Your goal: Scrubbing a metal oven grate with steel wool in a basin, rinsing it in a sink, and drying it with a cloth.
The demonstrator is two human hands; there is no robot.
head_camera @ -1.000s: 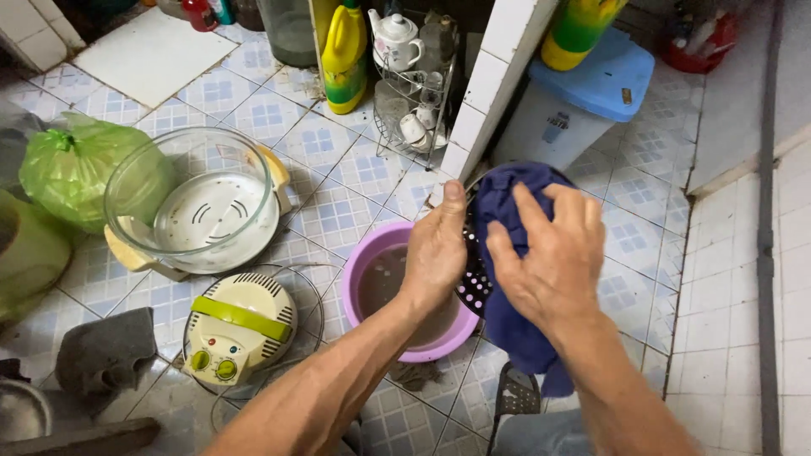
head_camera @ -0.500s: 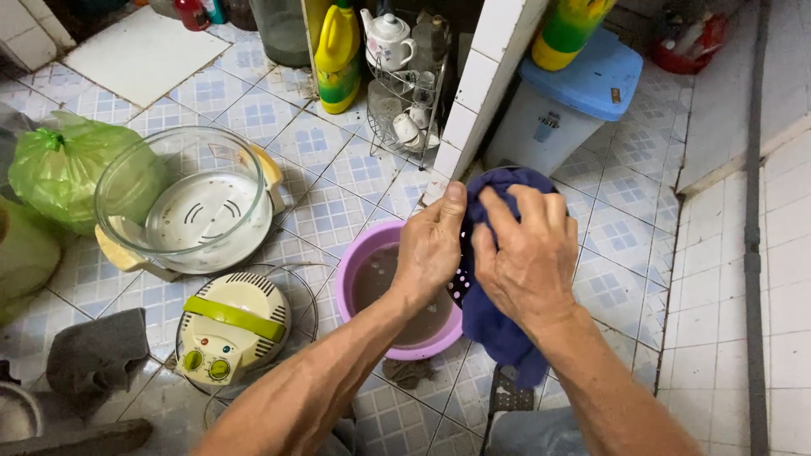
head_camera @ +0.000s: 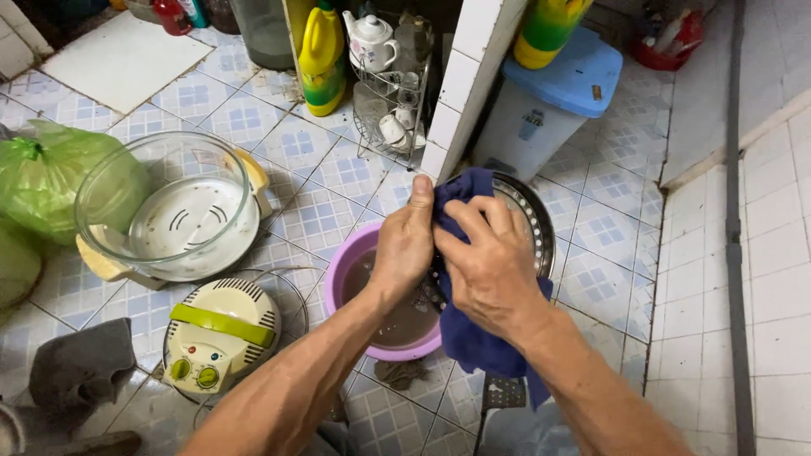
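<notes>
Two hands on one job: the left hand (head_camera: 405,245) grips the edge of a round perforated metal tray (head_camera: 534,221), thumb up along its rim, while the right hand (head_camera: 486,257) presses a dark blue cloth (head_camera: 473,342) flat against the tray's face, fingers spread over the fabric. Tray sits tilted on edge betw. the hands, its lower part over a purple basin (head_camera: 351,270) w/ murky water just below the left wrist.

Vs. a sec ago: cloth covered nearly the whole tray then; now the right hand has slid in toward the left and more bare metal shows at the far rim, beyond the right knuckles. Reads as wiping strokes in progress, w/ the upper-right arc of the tray already gone over and the part under the cloth not yet exposed.

Left of the left forearm: a cream-and-green appliance lid (head_camera: 221,333); further out, a glass bowl (head_camera: 165,207).
</notes>
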